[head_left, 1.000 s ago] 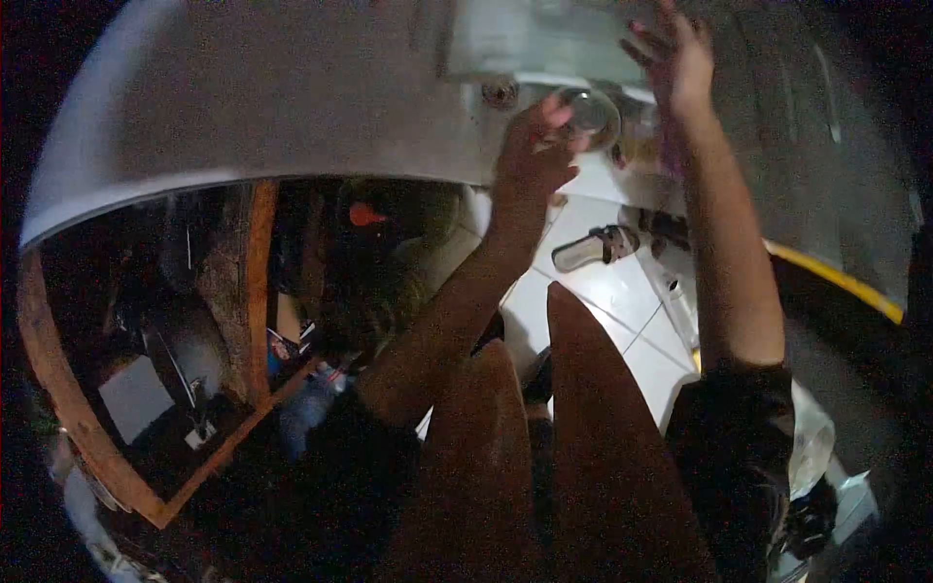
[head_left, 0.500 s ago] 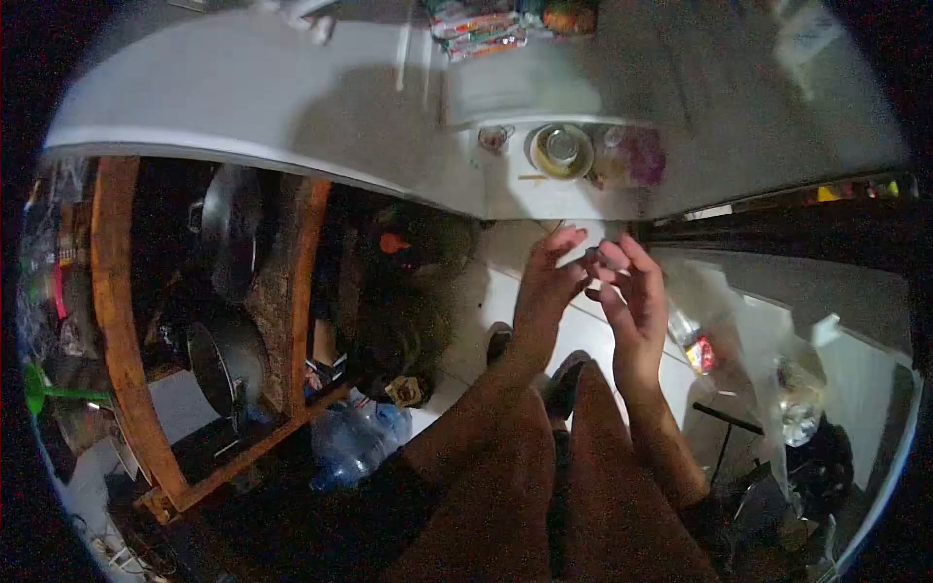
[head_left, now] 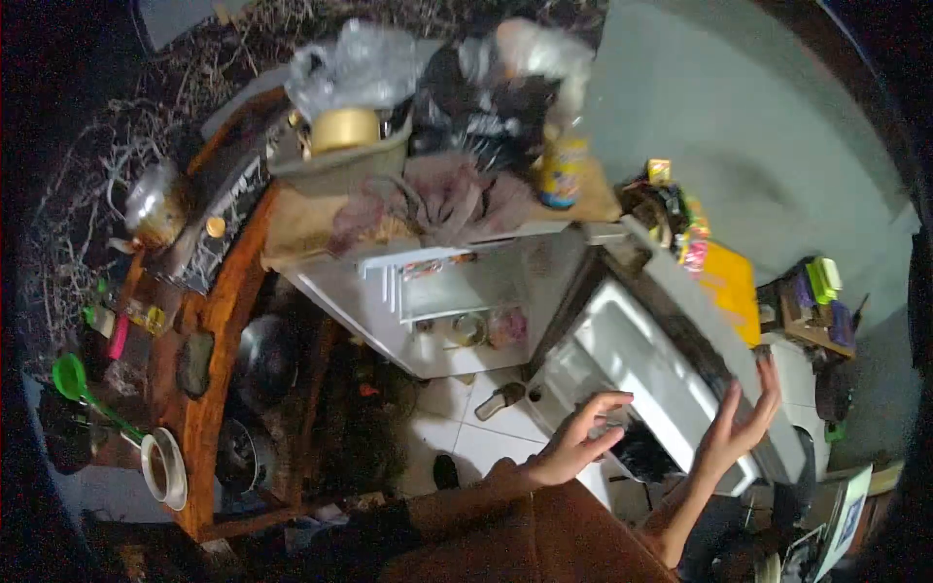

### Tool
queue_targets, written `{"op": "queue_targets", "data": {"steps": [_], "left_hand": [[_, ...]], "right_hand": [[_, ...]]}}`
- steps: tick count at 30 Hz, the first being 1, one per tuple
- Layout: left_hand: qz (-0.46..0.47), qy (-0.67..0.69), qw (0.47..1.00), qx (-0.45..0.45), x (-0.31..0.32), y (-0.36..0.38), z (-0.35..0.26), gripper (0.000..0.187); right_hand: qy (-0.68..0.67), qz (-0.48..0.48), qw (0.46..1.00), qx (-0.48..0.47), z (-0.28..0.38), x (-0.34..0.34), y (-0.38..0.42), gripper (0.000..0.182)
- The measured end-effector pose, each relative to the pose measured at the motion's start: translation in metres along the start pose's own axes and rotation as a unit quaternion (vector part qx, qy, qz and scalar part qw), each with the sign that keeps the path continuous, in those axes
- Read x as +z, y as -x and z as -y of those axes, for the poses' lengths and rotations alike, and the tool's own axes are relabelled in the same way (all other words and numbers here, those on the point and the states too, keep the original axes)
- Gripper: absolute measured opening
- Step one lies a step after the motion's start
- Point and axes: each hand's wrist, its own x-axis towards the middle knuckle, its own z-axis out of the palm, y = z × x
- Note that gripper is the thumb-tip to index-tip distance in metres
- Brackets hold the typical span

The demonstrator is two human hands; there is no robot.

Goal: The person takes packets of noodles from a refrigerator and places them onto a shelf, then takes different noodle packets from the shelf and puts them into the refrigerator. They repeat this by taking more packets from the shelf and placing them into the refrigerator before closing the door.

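The right hand [head_left: 736, 428] lies spread at the far refrigerator's [head_left: 554, 282] open door [head_left: 632, 360]; the left hand [head_left: 575, 449] is half-curled, any hold indiscernible.

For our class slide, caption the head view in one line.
Open refrigerator, right hand at the edge of its door, left hand nearby.
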Motion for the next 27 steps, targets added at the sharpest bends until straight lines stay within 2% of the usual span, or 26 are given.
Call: {"op": "queue_targets", "data": {"steps": [2, 4, 6, 8, 9, 10, 12, 13, 14, 15, 16, 17, 18, 19, 20, 21, 22, 24, 25, 26, 27], "left_hand": [[0.012, -0.034, 0.999, 0.001, 0.025, 0.0, -0.022, 0.043], [0.023, -0.078, 0.997, 0.008, 0.035, 0.005, -0.028, 0.043], [0.042, -0.1, 0.994, -0.002, 0.043, 0.018, -0.044, 0.041], [0.063, -0.127, 0.99, -0.014, 0.045, 0.029, -0.059, 0.041], [0.08, -0.146, 0.986, -0.031, 0.043, 0.037, -0.064, 0.041], [0.101, -0.147, 0.984, -0.027, 0.038, 0.045, -0.067, 0.041], [0.134, -0.161, 0.977, -0.047, 0.028, 0.056, -0.07, 0.04], [0.14, -0.199, 0.969, -0.045, 0.026, 0.062, -0.076, 0.04], [0.143, -0.233, 0.961, -0.04, 0.022, 0.07, -0.082, 0.039], [0.155, -0.254, 0.955, -0.003, 0.017, 0.076, -0.09, 0.038], [0.146, -0.282, 0.948, 0.026, 0.013, 0.083, -0.096, 0.038], [0.139, -0.316, 0.936, 0.074, 0.007, 0.089, -0.101, 0.035], [0.13, -0.349, 0.92, 0.121, 0.001, 0.094, -0.106, 0.032], [0.129, -0.35, 0.92, 0.12, -0.005, 0.1, -0.113, 0.032], [0.136, -0.376, 0.908, 0.123, -0.011, 0.108, -0.119, 0.033], [0.144, -0.401, 0.896, 0.126, -0.017, 0.116, -0.124, 0.034], [0.146, -0.4, 0.896, 0.124, -0.022, 0.126, -0.126, 0.034], [0.12, -0.425, 0.896, 0.047, -0.036, 0.145, -0.13, 0.04], [0.092, -0.491, 0.866, 0.012, -0.038, 0.152, -0.147, 0.05], [0.09, -0.49, 0.867, 0.011, -0.046, 0.158, -0.153, 0.05], [0.045, -0.594, 0.803, 0.018, -0.054, 0.163, -0.158, 0.053]], "right_hand": [[0.059, 0.056, 0.994, 0.066, -0.027, -0.033, -0.033, 0.038], [0.14, 0.207, 0.954, 0.168, -0.055, -0.046, -0.034, 0.043], [0.223, 0.279, 0.932, 0.068, -0.078, -0.052, -0.011, 0.049], [0.247, 0.269, 0.93, 0.044, -0.067, -0.06, 0.005, 0.055], [0.251, 0.312, 0.911, 0.098, -0.048, -0.066, 0.007, 0.05], [0.279, 0.286, 0.916, 0.029, -0.061, -0.062, 0.026, 0.044], [0.273, 0.332, 0.903, 0.021, -0.047, -0.065, 0.038, 0.057], [0.303, 0.361, 0.882, 0.005, -0.033, -0.068, 0.044, 0.054], [0.276, 0.353, 0.894, -0.024, -0.012, -0.077, 0.053, 0.049], [0.274, 0.389, 0.878, -0.059, -0.005, -0.078, 0.061, 0.05], [0.24, 0.512, 0.823, 0.047, 0.038, -0.093, 0.049, 0.053], [0.196, 0.485, 0.851, -0.042, 0.025, -0.08, 0.073, 0.049], [0.137, 0.464, 0.871, -0.078, 0.032, -0.075, 0.082, 0.049], [0.08, 0.444, 0.884, -0.118, 0.05, -0.074, 0.086, 0.048], [0.01, 0.434, 0.895, -0.103, 0.074, -0.072, 0.087, 0.048], [0.024, 0.434, 0.891, -0.133, 0.089, -0.063, 0.092, 0.049], [0.059, 0.478, 0.871, -0.098, 0.122, -0.066, 0.09, 0.056], [0.062, 0.438, 0.885, -0.143, 0.137, -0.032, 0.115, 0.067], [0.034, 0.433, 0.889, -0.145, 0.152, -0.022, 0.119, 0.07], [0.005, 0.426, 0.893, -0.148, 0.167, -0.01, 0.12, 0.074], [-0.058, 0.389, 0.909, -0.14, 0.175, 0.008, 0.128, 0.07]]}}
